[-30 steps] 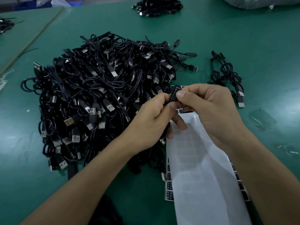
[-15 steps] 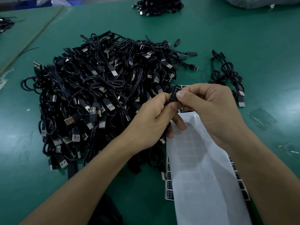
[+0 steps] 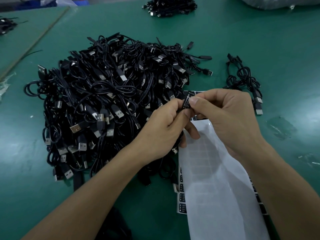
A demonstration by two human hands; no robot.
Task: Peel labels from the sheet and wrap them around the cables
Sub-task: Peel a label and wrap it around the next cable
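Left hand (image 3: 162, 129) and right hand (image 3: 230, 118) both pinch a small black white-lettered label (image 3: 187, 103) above the white label sheet (image 3: 216, 179), beside the heap of black USB cables (image 3: 107, 104) on the green desk (image 3: 259, 40), apparently mid-wrap; next, its ends likely need pressing together squarely.

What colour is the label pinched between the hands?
Black with white lettering; the label shows best in the head view.

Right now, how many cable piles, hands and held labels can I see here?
Cable piles: 4 (big pile, right bunch, far pile, left-edge bunch)
Hands: 2 (left hand, right hand)
Held labels: 1 (label, pinched by both hands)
Total: 7
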